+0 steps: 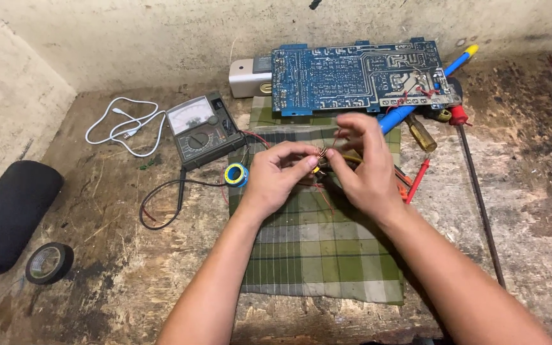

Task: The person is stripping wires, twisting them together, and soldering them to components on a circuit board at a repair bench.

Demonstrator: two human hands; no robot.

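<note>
Now | left hand (pixel 275 177) and right hand (pixel 362 167) fingers clamped on small copper-wound coil (pixel 320 153) | over checked green cloth (pixel 317 255)

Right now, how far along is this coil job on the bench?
Laid out already: the blue circuit board, solder-side up, and the analog multimeter. In hand: left hand and right hand pinch a small copper-wire coil over the checked cloth. The coil isn't yet on the board.

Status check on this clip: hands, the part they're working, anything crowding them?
Left hand and right hand both pinch a small copper-wire coil above the green plaid cloth. Blue circuit board behind, clear of the hands.
</note>
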